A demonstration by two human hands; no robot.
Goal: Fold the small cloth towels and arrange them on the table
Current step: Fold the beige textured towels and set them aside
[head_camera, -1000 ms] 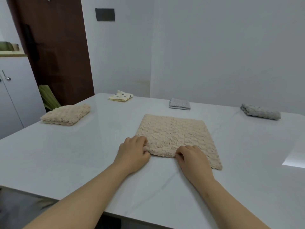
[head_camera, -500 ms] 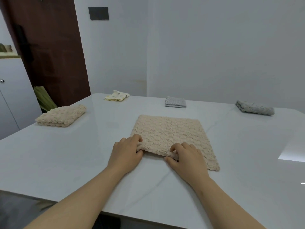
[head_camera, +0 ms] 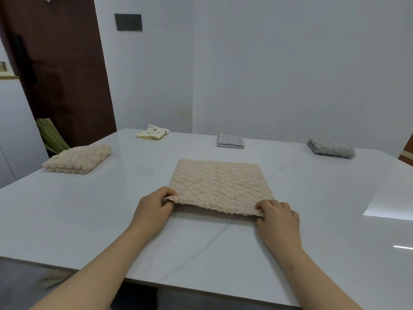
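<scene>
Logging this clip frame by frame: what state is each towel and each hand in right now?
Centre beige towel: unfolded, near edge lifted.
Left hand: pinches its near left corner.
Right hand: pinches its near right corner.
Left beige towel: folded, lying flat.
Spotted yellow cloth: folded, far left.
Light grey cloth: folded, far middle.
Dark grey towel: folded, far right.

Glossy white marble-look table, nubbly beige terry cloth towel, folded beige towel of same rough pile, spotted smooth cotton cloth, two grey textured cloths, dark matt wood door
</scene>
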